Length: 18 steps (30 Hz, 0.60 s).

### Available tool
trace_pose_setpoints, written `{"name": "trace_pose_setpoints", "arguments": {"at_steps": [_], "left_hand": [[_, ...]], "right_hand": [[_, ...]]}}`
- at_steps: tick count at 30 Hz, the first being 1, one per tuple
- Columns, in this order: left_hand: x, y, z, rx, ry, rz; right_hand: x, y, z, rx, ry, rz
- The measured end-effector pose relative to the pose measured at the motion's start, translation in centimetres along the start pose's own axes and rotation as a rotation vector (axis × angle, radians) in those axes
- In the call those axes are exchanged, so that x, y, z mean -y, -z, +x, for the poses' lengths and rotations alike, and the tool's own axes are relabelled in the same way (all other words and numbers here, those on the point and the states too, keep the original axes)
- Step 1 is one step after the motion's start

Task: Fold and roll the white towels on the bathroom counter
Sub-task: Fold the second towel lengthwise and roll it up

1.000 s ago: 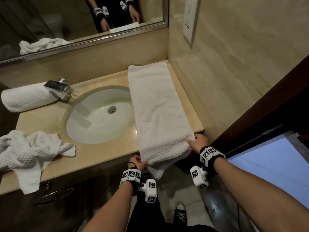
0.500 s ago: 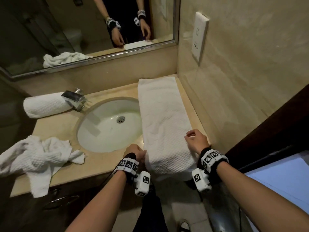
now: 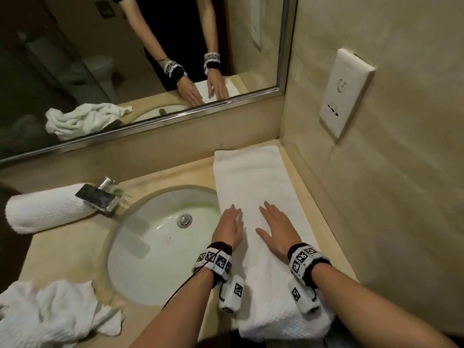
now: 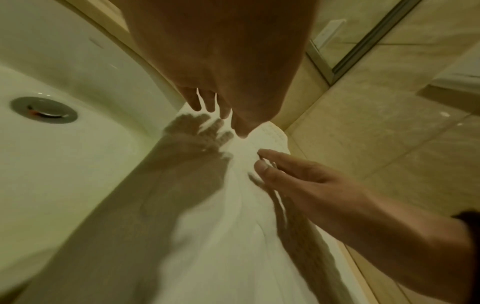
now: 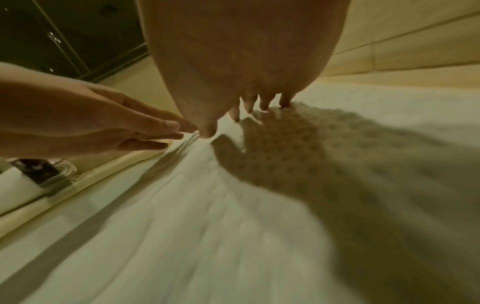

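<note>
Both hands, left hand [image 3: 228,226] and right hand [image 3: 275,228], lie flat, fingers spread, on the folded towel [image 3: 251,177] at centre right; one rolled towel [image 3: 42,212] sits left, a crumpled towel [image 3: 47,315] waits lower left.

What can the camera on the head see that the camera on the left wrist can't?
Only the head view shows the rolled towel behind the faucet, the crumpled towel at the counter's near left, and the mirror. Only the left wrist view shows the undersides of both hands, seemingly just above the cloth, with their shadows. Both show the long folded towel beside the sink, its drain, and the left hand and right hand flat, fingers straight.
</note>
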<state>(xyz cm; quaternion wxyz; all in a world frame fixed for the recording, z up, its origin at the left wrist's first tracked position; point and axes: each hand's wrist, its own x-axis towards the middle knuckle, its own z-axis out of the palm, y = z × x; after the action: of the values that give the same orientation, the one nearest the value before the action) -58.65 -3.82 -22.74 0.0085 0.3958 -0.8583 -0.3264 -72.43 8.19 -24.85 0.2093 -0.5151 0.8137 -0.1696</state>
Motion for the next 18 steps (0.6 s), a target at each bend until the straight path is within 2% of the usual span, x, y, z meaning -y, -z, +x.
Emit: {"name": "trace_pose_setpoints", "arguments": {"at_steps": [3, 5, 9, 15, 18], "left_hand": [[1.0, 0.5, 4.1, 0.062, -0.045, 0.052], [1.8, 1.2, 6.7, 0.058, -0.061, 0.076], [2.9, 2.6, 11.1, 0.043, -0.084, 0.128], [3.2, 4.9, 16.1, 0.004, 0.041, 0.101], [3.1, 5.9, 17.8, -0.019, 0.114, 0.009]], "right_hand": [[-0.3, 0.2, 4.4, 0.039, 0.008, -0.128], [-0.6, 0.6, 7.1, 0.039, 0.012, -0.175], [-1.6, 2.3, 12.1, 0.046, -0.09, -0.19], [-3.7, 6.0, 18.1, 0.068, -0.297, -0.158], [-3.6, 7.5, 20.7, 0.036, -0.384, -0.043]]}}
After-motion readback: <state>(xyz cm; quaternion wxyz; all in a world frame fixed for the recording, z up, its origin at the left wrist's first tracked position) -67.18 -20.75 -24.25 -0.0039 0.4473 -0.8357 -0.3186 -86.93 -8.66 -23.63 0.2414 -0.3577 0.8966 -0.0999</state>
